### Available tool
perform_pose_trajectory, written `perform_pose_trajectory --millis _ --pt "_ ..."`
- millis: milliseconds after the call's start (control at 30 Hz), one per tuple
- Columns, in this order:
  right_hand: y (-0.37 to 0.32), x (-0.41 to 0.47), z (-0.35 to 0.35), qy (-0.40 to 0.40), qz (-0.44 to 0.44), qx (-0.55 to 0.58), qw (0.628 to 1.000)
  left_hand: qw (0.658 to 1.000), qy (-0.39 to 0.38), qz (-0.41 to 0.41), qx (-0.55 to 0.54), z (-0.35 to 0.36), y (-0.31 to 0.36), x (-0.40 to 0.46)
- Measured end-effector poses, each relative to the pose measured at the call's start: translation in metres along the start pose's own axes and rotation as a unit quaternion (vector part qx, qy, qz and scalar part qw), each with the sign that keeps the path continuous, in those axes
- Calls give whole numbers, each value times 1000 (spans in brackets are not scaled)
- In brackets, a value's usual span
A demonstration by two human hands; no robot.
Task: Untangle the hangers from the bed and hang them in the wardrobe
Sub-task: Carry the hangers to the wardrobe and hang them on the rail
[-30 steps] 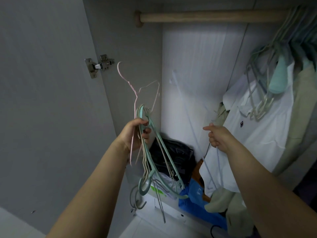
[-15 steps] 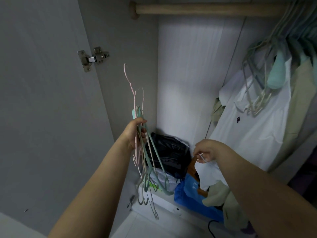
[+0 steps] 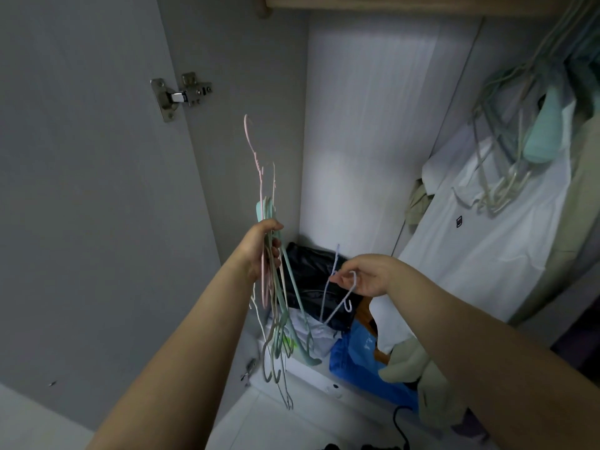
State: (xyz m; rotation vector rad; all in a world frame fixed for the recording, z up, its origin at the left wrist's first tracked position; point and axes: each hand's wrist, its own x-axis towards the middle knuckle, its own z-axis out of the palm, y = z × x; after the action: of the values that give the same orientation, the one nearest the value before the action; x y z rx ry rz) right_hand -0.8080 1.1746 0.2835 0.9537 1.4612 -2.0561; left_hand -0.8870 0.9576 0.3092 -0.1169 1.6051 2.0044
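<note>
My left hand (image 3: 263, 251) grips a bundle of thin hangers (image 3: 276, 306), pink, mint and beige, held upright in front of the open wardrobe; a pink hook sticks up above the fist and several hooks dangle below. To the right, my right hand (image 3: 365, 277) pinches a single pale lilac wire hanger (image 3: 337, 300), held low and apart from the bundle, its hook pointing down. The wooden wardrobe rail (image 3: 406, 3) runs along the top edge, well above both hands.
Several hangers (image 3: 506, 164) with a white shirt (image 3: 487, 241) and other garments hang on the rail at the right. A black bag (image 3: 311, 271), a blue bag (image 3: 360, 365) and folded clothes lie on the wardrobe floor. The open door (image 3: 81, 190) with its hinge (image 3: 181, 94) stands left.
My right hand has dropped and moved left toward the bundle, turning the lilac hanger so its hook points down. The left hand's bundle has closed up and stayed about where it was.
</note>
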Motion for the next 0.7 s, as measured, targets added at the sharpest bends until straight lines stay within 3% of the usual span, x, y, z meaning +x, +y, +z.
perform_pose_trajectory --millis 133,233,333,433,533,600,700 --pt "2 -9 7 41 -16 -15 999 1000 6 5 -5 2 -1 1" --pt "-14 -21 6 163 -82 -98 978 1000 0 6 -18 6 2 0" --pt "-46 -41 -3 282 -267 -179 904 999 -17 9 -31 16 10 -3" --pt "-77 -80 -5 368 -486 -151 778 998 -43 22 -40 32 24 -8" --pt "-102 -112 -3 409 -600 -151 671 997 -57 32 -28 46 37 -11" --pt "-116 -122 -8 430 -617 -158 640 997 -64 38 -14 52 44 -12" --pt "-134 -131 -20 443 -598 -164 647 996 -73 59 0 62 53 -16"
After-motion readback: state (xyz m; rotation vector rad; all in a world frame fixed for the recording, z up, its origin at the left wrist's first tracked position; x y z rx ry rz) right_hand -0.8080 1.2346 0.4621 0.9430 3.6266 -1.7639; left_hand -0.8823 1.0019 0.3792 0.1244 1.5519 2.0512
